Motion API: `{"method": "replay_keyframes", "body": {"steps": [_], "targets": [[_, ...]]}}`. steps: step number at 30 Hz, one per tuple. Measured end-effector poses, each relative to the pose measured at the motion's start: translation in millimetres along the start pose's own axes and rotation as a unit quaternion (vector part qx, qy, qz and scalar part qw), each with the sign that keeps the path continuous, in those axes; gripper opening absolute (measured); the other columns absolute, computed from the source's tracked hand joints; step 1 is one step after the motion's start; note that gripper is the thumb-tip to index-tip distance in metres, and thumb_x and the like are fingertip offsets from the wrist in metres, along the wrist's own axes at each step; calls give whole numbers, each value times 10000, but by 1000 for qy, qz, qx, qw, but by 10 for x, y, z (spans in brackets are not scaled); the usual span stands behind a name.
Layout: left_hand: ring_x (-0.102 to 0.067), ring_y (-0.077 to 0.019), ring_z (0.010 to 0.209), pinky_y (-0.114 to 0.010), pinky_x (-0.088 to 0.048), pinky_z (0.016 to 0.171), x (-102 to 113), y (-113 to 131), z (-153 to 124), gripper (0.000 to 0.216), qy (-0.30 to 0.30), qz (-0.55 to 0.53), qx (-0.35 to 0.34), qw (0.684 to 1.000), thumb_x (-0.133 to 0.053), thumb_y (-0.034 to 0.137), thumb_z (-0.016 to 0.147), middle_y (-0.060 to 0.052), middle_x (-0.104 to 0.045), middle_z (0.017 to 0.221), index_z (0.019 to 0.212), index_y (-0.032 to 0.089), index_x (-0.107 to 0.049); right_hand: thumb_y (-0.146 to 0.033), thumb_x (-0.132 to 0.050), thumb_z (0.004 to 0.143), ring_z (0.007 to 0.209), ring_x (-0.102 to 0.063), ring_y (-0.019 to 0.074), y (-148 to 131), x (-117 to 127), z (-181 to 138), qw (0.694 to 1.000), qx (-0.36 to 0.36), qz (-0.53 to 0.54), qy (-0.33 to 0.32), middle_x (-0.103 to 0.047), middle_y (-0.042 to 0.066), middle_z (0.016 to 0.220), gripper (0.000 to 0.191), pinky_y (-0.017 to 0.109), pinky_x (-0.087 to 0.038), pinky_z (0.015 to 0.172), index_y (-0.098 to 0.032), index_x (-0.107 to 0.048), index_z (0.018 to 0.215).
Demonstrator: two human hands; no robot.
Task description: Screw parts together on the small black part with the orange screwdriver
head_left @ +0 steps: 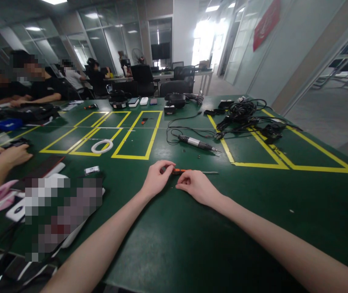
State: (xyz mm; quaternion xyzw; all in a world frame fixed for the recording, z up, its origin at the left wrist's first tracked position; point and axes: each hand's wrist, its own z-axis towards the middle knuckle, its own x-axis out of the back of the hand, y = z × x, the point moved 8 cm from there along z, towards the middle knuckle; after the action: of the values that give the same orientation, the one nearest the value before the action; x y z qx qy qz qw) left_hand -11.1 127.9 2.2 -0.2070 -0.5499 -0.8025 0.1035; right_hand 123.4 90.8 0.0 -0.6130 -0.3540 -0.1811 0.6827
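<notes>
Left of screwdriver (178, 171), illegible label (92, 170)

Screwdriver (178, 171): orange-and-dark handle; thin, straight, pale metal shaft. Pose: roughly crosswise over the green desk (167, 228), handle end left, shaft tip right. Middle section hidden from view. Tip shape too small to tell.

This was an open-plan office fitted out partly as a workshop. Glass partitions (109, 26), ceiling lights (212, 8), a black swivel chair (142, 76) and a far desk (167, 75) gave it the office look, with people (73, 77) seated at the left. The long green tabletop (149, 248), marked off with yellow tape (154, 135), bore a corded power tool (193, 141) and heaped cables (242, 112), as a workbench would.
</notes>
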Motion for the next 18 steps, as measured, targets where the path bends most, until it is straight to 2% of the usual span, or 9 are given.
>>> {"method": "replay_keyframes", "body": {"steps": [6,7,9,12,14,18], "targets": [[-679,-176,870,-271,-508,738,12,14,-4,198,2,2,-3,1000,-578,269,912,-42,-763,973,939,195,-759,-102,-725,824,799,-630,196,-85,36,-112,998,48,-27,32,-678,41,861,156,304,-467,742,-191,-653,719],[-678,-175,863,-270,-508,733,12,12,-4,198,2,3,-1,1000,-579,273,912,-42,-763,974,942,196,-759,-108,-706,839,812,-633,196,-90,59,-152,997,56,-24,39,-681,42,872,146,310,-477,764,-195,-642,740],[-675,-173,850,-270,-508,724,10,11,-5,198,1,4,1,1000,-582,279,912,-42,-763,975,943,196,-759,-149,-637,891,735,-633,192,-59,141,-247,997,61,-1,54,-669,13,757,122,314,-491,727,-210,-629,785],[-672,-175,842,-270,-507,714,10,11,-5,198,1,7,1,1000,-585,285,910,-43,-763,970,940,196,-759,-249,-606,887,707,-663,196,127,323,-405,995,32,77,62,-715,22,768,83,312,-526,682,-210,-674,858],[-670,-176,839,-272,-507,711,10,13,-5,200,-2,9,2,1000,-584,286,910,-45,-762,971,940,197,-761,-362,-634,850,724,-697,221,321,510,-531,990,-1,111,84,-755,47,792,189,336,-557,691,-204,-734,879],[-665,-176,831,-273,-504,708,12,22,-5,203,-3,7,3,1000,-582,291,911,-45,-760,971,940,198,-760,-518,-723,736,793,-750,286,835,965,-876,978,-95,111,146,-804,81,872,337,386,-605,728,-225,-807,879]]}}
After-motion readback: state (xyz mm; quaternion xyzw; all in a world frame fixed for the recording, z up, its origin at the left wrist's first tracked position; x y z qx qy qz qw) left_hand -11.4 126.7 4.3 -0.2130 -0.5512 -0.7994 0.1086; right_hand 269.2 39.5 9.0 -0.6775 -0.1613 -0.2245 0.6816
